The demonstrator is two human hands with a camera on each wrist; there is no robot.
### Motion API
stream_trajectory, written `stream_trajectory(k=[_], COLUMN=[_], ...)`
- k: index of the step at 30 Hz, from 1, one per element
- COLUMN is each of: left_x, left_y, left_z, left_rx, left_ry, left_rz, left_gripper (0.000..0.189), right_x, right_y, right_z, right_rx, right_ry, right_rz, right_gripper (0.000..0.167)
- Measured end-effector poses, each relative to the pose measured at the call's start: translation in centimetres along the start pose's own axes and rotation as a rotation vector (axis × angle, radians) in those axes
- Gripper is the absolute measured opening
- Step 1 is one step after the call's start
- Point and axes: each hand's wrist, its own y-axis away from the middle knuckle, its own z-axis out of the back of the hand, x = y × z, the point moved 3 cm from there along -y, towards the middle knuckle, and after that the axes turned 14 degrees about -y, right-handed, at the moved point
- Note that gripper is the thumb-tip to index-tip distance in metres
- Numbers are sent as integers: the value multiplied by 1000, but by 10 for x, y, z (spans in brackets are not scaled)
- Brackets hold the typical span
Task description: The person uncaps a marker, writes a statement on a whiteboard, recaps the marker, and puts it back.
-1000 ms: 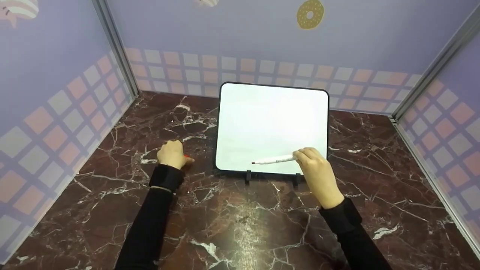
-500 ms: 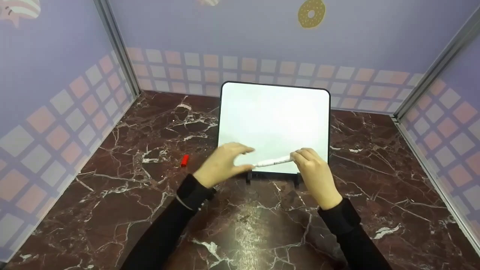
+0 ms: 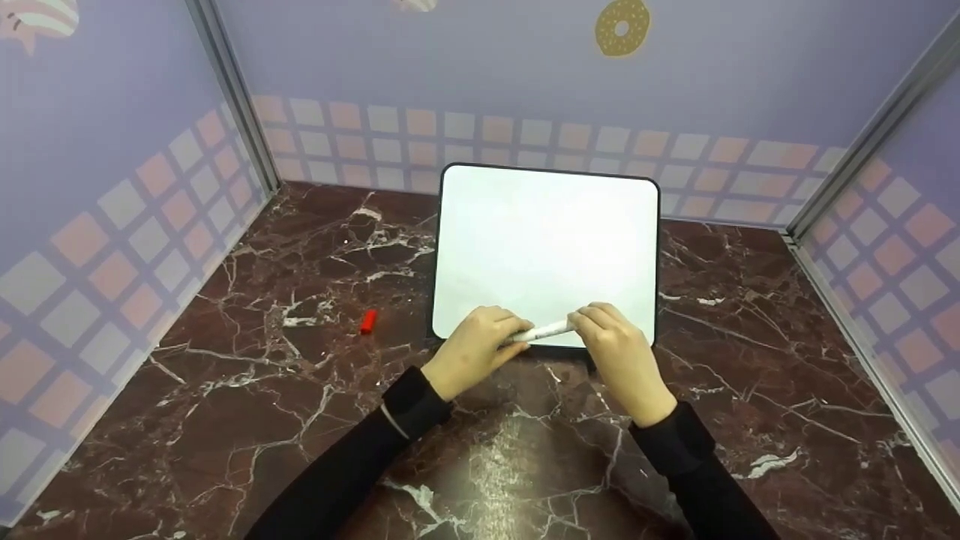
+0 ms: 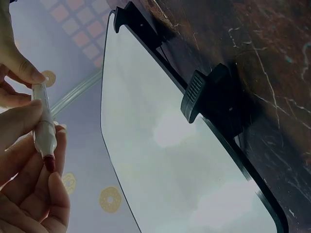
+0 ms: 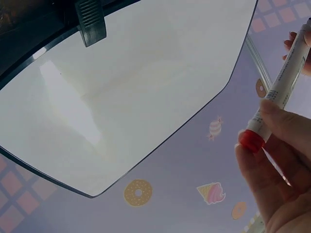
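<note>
An uncapped white marker (image 3: 551, 329) lies nearly level between both hands, in front of the whiteboard's lower edge. My left hand (image 3: 478, 346) pinches its front part; in the left wrist view the dark red tip (image 4: 49, 163) pokes out past the thumb, close to the fingertips. At the other end, my right hand (image 3: 616, 352) grips the barrel between thumb and fingers, beside the red end plug (image 5: 251, 141). On the table to the left rests a small red cap (image 3: 368, 322), apart from both hands. Behind the hands stands the blank whiteboard (image 3: 547, 240), leaning back slightly.
Black clip feet (image 4: 194, 94) hold the board's lower edge on the dark marbled table (image 3: 225, 420). Patterned panels (image 3: 487, 75) rise at the back and on both sides, with metal posts (image 3: 236, 94) at the corners.
My left hand has let go of the red cap, leaving it on the table, and moved right to take the marker's front end. The right hand has kept its grip, with little movement.
</note>
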Motion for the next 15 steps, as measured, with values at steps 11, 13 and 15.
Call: stream_trajectory(k=[11,13,15], left_x=[4,3,1], left_y=[0,0,0], left_z=[2,3,3], left_rx=[-67,-95,-127], left_ry=[39,57,79], left_rz=[53,54,48], left_gripper=[19,20,20], right_x=[-30,-36,-39], right_y=[5,7,9], right_z=[6,4,1], right_rx=[-63,-70,-57], right_ry=[-509,-607,-705], right_rz=[-341,-399,-459], right_gripper=[62,59,54])
